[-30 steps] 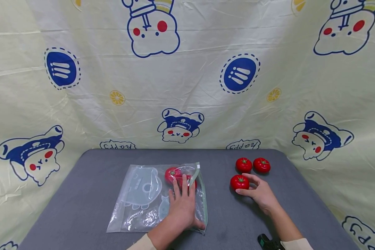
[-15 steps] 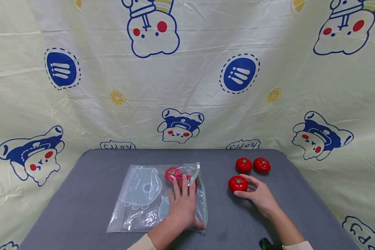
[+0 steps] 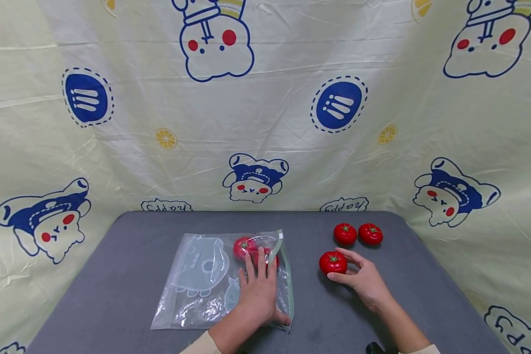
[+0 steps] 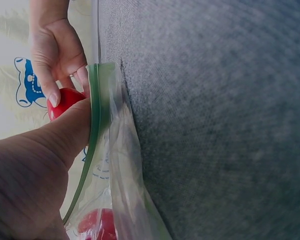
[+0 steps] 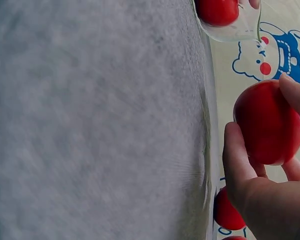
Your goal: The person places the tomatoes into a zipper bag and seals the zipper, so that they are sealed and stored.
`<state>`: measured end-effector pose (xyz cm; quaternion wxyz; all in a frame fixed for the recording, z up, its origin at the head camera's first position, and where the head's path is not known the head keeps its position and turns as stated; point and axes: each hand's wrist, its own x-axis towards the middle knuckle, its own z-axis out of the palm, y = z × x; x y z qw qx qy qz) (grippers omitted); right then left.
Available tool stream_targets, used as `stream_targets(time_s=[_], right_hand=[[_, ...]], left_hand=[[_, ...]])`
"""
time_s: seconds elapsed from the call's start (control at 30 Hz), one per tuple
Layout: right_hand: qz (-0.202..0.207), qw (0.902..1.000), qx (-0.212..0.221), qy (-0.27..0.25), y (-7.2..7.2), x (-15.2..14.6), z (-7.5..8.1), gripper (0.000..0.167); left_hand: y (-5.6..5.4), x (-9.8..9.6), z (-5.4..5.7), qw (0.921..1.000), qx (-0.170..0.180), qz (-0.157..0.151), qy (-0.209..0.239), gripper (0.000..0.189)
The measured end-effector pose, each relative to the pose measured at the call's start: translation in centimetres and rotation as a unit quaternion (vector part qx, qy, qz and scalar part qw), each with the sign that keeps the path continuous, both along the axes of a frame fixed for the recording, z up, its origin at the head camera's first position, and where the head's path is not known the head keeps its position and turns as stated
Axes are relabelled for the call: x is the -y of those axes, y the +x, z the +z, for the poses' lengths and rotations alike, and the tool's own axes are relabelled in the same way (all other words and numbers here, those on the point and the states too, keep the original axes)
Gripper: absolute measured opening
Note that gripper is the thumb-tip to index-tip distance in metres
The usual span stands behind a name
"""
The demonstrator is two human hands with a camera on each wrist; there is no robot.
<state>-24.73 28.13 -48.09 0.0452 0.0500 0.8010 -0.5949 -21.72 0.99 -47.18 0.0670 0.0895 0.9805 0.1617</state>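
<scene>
Draped behind everything is a pale yellow cloth backdrop (image 3: 265, 123) printed with blue cartoon bears, and below it a grey fabric-covered table (image 3: 115, 295) is spread. Laid flat on the table's left half is a clear zip-top plastic bag with a green seal strip (image 3: 199, 280), with red tomatoes (image 3: 244, 247) seen through the plastic near its mouth. The bag is pressed down by the left hand (image 3: 258, 292) — fingers straight and flat on the plastic, thumb at the green edge. Off to the right, a round red tomato with a green stem (image 3: 333, 262) is gripped by the right hand (image 3: 363, 280), fingers curled round it, just above the table between the bag and a pair of loose red tomatoes (image 3: 357, 234) — those two are set side by side, touching, near the far edge.
</scene>
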Motion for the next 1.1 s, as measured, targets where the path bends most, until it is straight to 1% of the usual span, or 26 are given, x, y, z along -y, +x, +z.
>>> stream_targets(time_s=[0.2, 0.43, 0.77, 0.97, 1.1], right_hand=[[0.010, 0.9998, 0.000, -0.016, 0.2, 0.4, 0.1, 0.083], [0.019, 0.9995, -0.014, -0.019, 0.3, 0.8, 0.3, 0.082], [0.026, 0.9989, -0.018, -0.035, 0.3, 1.8, 0.2, 0.082], [0.042, 0.9977, -0.033, -0.042, 0.4, 2.4, 0.2, 0.080], [0.049, 0.9973, -0.032, -0.044, 0.4, 2.7, 0.2, 0.077]], left_hand=[[-0.1, 0.0, 0.0, 1.0000, 0.007, 0.000, 0.001, 0.136], [-0.1, 0.1, 0.0, 1.0000, 0.003, -0.001, 0.004, 0.137], [0.0, 0.0, 0.0, 1.0000, -0.005, 0.001, -0.006, 0.135], [-0.2, 0.0, -0.1, 1.0000, 0.000, 0.001, -0.002, 0.135], [-0.2, 0.0, -0.2, 1.0000, 0.002, 0.001, 0.002, 0.135]])
